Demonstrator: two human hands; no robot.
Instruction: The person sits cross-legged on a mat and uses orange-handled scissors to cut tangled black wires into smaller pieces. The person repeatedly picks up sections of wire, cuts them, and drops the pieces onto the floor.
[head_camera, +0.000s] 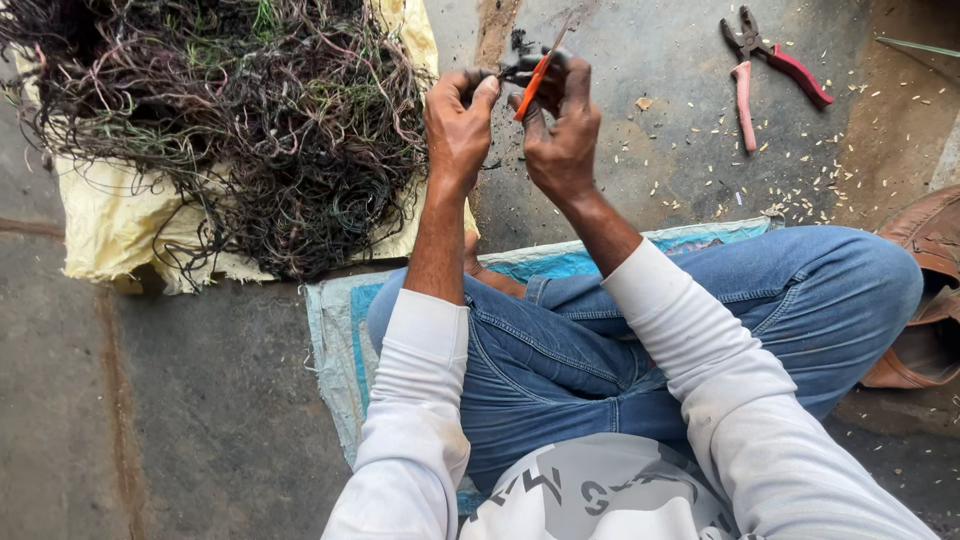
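From the head camera, the left hand (458, 125) is pinching a dark wire piece (512, 70) while the right hand (562, 125) is gripping an orange-handled cutter (532, 85) against it, far centre. A tangled wire heap (230, 120) is lying left on yellow sacking (110, 225); red-handled pliers (765, 70) are lying far right.

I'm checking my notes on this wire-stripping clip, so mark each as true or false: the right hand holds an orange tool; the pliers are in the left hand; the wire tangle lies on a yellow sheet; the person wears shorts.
1. The right hand holds an orange tool. True.
2. The pliers are in the left hand. False: they lie on the floor, apart from both hands.
3. The wire tangle lies on a yellow sheet. True.
4. The person wears shorts. False: long blue jeans.
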